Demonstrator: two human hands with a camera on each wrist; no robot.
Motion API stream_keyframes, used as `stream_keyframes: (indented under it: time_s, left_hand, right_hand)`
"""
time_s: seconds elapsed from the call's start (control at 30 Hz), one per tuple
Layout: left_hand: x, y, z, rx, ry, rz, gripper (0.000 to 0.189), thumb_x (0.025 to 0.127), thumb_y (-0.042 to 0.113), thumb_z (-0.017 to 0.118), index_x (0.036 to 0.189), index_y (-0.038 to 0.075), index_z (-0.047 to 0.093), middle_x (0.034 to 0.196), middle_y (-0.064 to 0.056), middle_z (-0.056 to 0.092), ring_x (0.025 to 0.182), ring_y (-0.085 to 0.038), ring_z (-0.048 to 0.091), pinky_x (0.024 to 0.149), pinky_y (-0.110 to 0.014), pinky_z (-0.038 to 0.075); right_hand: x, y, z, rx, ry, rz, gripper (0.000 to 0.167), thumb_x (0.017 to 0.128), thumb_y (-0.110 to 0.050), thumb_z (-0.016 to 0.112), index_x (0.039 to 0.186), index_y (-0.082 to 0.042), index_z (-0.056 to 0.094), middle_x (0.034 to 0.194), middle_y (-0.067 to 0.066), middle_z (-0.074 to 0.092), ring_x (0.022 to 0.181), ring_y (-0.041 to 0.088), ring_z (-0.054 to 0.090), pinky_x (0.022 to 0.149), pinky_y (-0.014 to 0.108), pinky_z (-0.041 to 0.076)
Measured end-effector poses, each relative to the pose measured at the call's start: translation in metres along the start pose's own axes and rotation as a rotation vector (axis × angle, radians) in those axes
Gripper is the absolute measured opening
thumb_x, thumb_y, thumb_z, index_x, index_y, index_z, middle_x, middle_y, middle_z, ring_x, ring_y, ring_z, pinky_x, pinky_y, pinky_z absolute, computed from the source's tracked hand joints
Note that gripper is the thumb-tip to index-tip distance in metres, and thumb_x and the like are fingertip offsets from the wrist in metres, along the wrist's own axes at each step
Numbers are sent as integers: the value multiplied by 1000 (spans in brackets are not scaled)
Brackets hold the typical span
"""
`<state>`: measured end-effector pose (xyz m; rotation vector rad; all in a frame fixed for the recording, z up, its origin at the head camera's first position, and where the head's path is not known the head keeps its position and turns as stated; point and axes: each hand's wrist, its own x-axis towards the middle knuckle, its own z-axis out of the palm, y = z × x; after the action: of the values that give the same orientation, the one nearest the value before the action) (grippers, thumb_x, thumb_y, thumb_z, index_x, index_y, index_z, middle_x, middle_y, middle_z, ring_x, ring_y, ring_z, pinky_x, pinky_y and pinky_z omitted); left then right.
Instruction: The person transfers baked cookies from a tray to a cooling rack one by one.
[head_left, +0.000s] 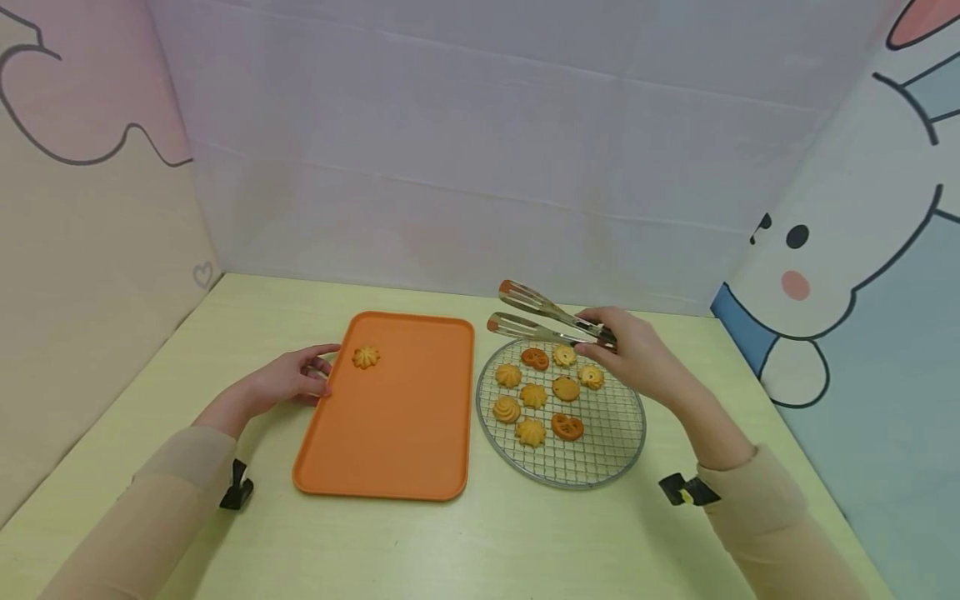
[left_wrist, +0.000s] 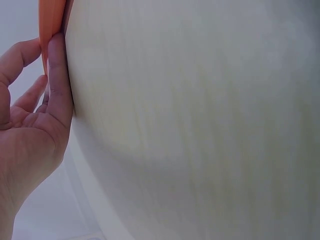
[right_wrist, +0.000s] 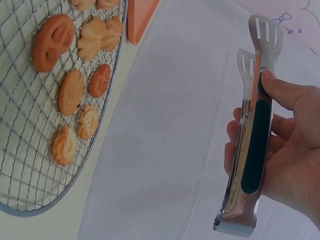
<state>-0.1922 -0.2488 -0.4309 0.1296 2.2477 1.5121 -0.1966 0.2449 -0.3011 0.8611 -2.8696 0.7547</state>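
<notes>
My right hand [head_left: 633,354] grips a pair of metal food tongs [right_wrist: 252,145] with dark green handle grips. The tongs' slotted ends stand apart over the far side of the round wire rack [head_left: 615,454], with nothing between them. Several cookies lie on that rack, among them a pretzel-shaped cookie [head_left: 567,427] and a swirled cookie [head_left: 506,409]. At the left, my left hand [head_left: 288,377] holds the side rim of an orange tray [head_left: 397,417], thumb and fingers about its edge in the left wrist view. One flower-shaped cookie [head_left: 366,357] sits near the tray's far left corner.
Tray and rack stand side by side on a pale yellow table [head_left: 360,550]. A whitish cloth wall [head_left: 480,167] rises behind the table. Printed side panels, one with a rabbit drawing [head_left: 832,250], close in left and right.
</notes>
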Motion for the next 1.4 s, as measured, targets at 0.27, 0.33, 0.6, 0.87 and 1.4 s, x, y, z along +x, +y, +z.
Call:
stream_keyframes:
  time_s: [0.27,0.33,0.6,0.87,1.4]
  left_hand:
    - [-4,-3,10,-3,2,8,80,86,5,65,149,2,17,115,-19,39,89,-18,54,76,-29,54]
    - [-5,-3,13,-6,7,6,80,86,5,65,149,3,17,116,-19,39,89,-19,54,77,-30,54]
    - [-8,-5,17,-3,14,1,79,86,5,64,149,2,17,115,-19,38,89,-19,54,76,-30,54]
    - [-11,-8,20,-10,22,-8,78,86,4,64,150,5,18,116,-19,38,90,-21,54,77,-30,54]
    - [-11,-7,18,-16,16,-8,80,86,5,65,149,4,18,116,-18,38,91,-20,54,77,-30,54]
  right_hand:
    - [10,-15,13,45,-1,-31,44,91,-23,63,129,-3,51,98,8,55,68,18,47,58,32,41]
    - [12,-19,17,49,-3,-29,44,91,-24,63,129,-4,51,100,8,54,69,19,45,59,32,40]
    - [25,-36,35,52,-14,-21,46,93,-28,60,132,-6,49,109,9,53,72,19,46,61,32,41]
    - [38,-49,53,48,-55,-56,47,93,-27,58,133,-5,48,122,12,51,85,20,53,70,34,46]
    - [67,-62,101,93,-94,-62,47,91,-26,63,131,-7,51,120,10,54,94,20,56,75,33,49]
